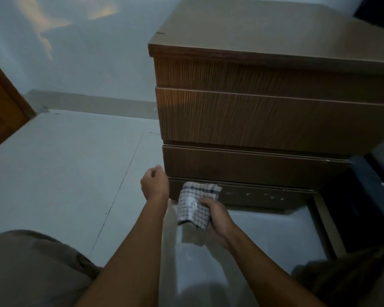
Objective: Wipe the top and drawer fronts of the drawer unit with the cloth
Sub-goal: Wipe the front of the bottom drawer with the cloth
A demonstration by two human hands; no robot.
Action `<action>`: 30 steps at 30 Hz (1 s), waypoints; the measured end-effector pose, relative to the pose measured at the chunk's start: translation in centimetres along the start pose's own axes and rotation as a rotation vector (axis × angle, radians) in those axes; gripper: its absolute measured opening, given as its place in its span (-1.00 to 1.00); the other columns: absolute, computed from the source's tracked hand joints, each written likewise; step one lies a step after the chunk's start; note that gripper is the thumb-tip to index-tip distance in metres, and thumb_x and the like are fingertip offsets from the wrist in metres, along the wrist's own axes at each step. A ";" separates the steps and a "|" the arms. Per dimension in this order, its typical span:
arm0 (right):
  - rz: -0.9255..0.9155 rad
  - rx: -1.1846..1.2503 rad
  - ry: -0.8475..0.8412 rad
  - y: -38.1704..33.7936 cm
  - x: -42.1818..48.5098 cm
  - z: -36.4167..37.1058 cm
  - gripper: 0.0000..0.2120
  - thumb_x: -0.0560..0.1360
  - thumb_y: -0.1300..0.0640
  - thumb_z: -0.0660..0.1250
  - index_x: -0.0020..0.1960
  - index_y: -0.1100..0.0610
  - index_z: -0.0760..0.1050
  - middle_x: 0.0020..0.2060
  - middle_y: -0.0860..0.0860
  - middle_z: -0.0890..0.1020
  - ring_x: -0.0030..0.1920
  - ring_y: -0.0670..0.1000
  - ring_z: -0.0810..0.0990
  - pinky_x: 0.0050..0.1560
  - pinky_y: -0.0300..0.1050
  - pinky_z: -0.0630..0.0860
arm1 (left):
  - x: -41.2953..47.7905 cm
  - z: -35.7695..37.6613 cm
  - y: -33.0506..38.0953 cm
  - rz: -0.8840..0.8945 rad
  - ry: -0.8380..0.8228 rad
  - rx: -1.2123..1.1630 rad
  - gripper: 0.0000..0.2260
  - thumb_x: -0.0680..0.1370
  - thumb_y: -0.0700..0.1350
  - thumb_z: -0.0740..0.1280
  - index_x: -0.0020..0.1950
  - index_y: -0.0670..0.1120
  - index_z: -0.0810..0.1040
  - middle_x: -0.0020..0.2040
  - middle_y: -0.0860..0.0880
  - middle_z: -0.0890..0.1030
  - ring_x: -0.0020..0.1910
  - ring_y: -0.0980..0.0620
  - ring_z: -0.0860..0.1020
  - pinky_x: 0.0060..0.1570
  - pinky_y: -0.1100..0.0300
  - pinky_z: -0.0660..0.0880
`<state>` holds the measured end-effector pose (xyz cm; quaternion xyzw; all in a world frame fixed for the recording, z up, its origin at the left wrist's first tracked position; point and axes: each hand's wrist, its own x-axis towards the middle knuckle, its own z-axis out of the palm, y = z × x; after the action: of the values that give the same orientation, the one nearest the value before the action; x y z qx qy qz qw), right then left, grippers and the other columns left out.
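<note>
Right hand [217,220] grasps the checked cloth [196,204], fingers curled round its lower right part. The cloth sticks up and left from the hand, its top edge pressed on the lowest dark panel [242,201] of the wooden drawer unit [264,120], near that panel's left end. Pale smudges [266,194] on the panel to the right of the cloth. Left hand [154,185] is at the unit's front left corner, just left of the cloth, fingers curled; can't tell if it grips the edge or only rests there. Unit top is bare. Pale tiled floor [64,173] to the left, wooden door [0,107] at far left.
</note>
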<state>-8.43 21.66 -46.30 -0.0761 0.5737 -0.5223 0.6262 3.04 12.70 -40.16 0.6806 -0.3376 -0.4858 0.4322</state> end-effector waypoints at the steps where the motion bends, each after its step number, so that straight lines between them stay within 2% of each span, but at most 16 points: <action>1: -0.005 0.059 -0.010 -0.1 -0.1 -1.1 -0.68 0.51 0.25 0.28 0.24 0.31 0.51 0.12 0.25 0.66 0.16 0.24 0.63 0.25 0.19 0.50 | 0.0 0.3 -0.7 -0.020 -0.003 0.036 -0.77 0.58 -0.07 0.18 -0.03 -0.13 0.60 -0.02 -0.17 0.64 -0.11 -0.05 0.53 -0.12 0.15 0.47; 3: -0.027 0.136 -0.039 -0.5 -0.4 -2.7 -0.69 0.53 0.28 0.27 0.26 0.30 0.49 0.13 0.24 0.65 0.17 0.22 0.62 0.23 0.15 0.52 | 0.1 1.1 -1.9 -0.058 -0.032 0.098 -0.72 0.59 -0.10 0.18 0.17 -0.17 0.60 0.11 -0.16 0.63 0.05 -0.12 0.56 0.06 0.07 0.51; 5: -0.046 0.159 -0.057 -0.8 -0.8 -3.8 -0.69 0.53 0.28 0.27 0.26 0.28 0.49 0.14 0.23 0.65 0.17 0.21 0.62 0.21 0.13 0.53 | 0.1 1.8 -2.6 -0.066 -0.066 0.138 -0.70 0.60 -0.10 0.19 0.25 -0.17 0.57 0.17 -0.17 0.62 0.13 -0.16 0.56 0.16 0.03 0.50; 9: -0.094 0.207 -0.006 -1.2 -0.8 -5.5 -0.68 0.52 0.30 0.27 0.26 0.28 0.49 0.12 0.22 0.66 0.16 0.20 0.63 0.22 0.14 0.52 | 0.0 2.8 -3.2 -0.052 -0.047 0.116 -0.72 0.61 -0.12 0.22 0.28 -0.17 0.52 0.08 -0.08 0.55 0.06 -0.09 0.51 0.07 0.10 0.44; 12: -0.131 0.122 0.086 -1.4 -1.1 -6.6 -0.71 0.50 0.25 0.31 0.22 0.22 0.53 0.08 0.15 0.69 0.12 0.17 0.65 0.23 0.16 0.52 | 0.2 3.1 -3.3 -0.101 -0.002 0.063 -0.75 0.59 -0.12 0.26 0.24 -0.14 0.53 0.11 -0.11 0.56 0.05 -0.11 0.51 0.08 0.10 0.46; 15: -0.171 -0.092 0.227 -1.3 -1.7 -7.8 -0.78 0.50 0.12 0.34 0.13 0.09 0.57 0.01 0.07 0.71 0.05 0.11 0.68 0.17 0.15 0.56 | 0.7 3.3 -3.4 -0.180 0.039 -0.012 -0.77 0.56 -0.14 0.31 0.20 -0.13 0.57 0.15 -0.17 0.60 0.12 -0.21 0.55 0.18 -0.03 0.52; 17: -0.215 -0.156 0.324 -1.2 -1.9 -8.3 -0.86 0.53 0.11 0.31 0.06 0.04 0.57 -0.01 0.04 0.71 0.02 0.08 0.67 0.16 0.13 0.57 | 0.9 3.4 -3.5 -0.195 0.039 -0.034 -0.77 0.55 -0.14 0.32 0.19 -0.14 0.57 0.12 -0.16 0.59 0.10 -0.20 0.54 0.21 -0.06 0.51; 20: -0.313 -0.122 0.485 -1.4 -2.5 -8.8 -0.86 0.57 0.15 0.28 0.08 0.06 0.57 -0.05 0.01 0.69 -0.04 0.01 0.66 0.04 -0.02 0.60 | 1.0 3.4 -3.5 -0.209 0.032 -0.067 -0.76 0.54 -0.13 0.32 0.18 -0.14 0.56 0.10 -0.15 0.55 0.03 -0.14 0.48 0.26 -0.07 0.46; 23: -0.439 -0.093 0.653 -1.8 -3.2 -9.8 -0.87 0.57 0.19 0.29 0.09 0.08 0.56 -0.11 -0.02 0.66 -0.11 -0.09 0.63 -0.14 -0.21 0.55 | 0.8 3.3 -3.7 -0.201 0.044 -0.059 -0.74 0.55 -0.12 0.31 0.21 -0.14 0.55 0.17 -0.17 0.55 0.08 -0.16 0.48 0.27 -0.08 0.46; 26: -0.522 -0.110 0.859 -2.8 -4.0 -11.6 -0.84 0.54 0.18 0.32 0.10 0.14 0.58 -0.11 0.04 0.67 -0.10 0.03 0.65 -0.04 -0.05 0.60 | 0.6 3.0 -4.0 -0.203 0.048 -0.051 -0.75 0.57 -0.11 0.31 0.22 -0.14 0.54 0.23 -0.19 0.55 0.17 -0.19 0.49 0.27 -0.06 0.46; 30: -0.595 -0.213 1.182 -5.3 -5.4 -14.4 -0.85 0.53 0.15 0.32 0.08 0.12 0.56 -0.13 0.03 0.63 -0.10 0.07 0.59 -0.05 -0.11 0.44 | 0.3 2.4 -4.3 -0.206 0.037 -0.021 -0.72 0.58 -0.10 0.30 0.28 -0.13 0.51 0.25 -0.16 0.54 0.20 -0.17 0.48 0.25 -0.05 0.47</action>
<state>-21.85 30.53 -43.90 0.0066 0.8233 -0.5671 0.0250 1.01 13.55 -44.59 0.7160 -0.2529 -0.5184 0.3933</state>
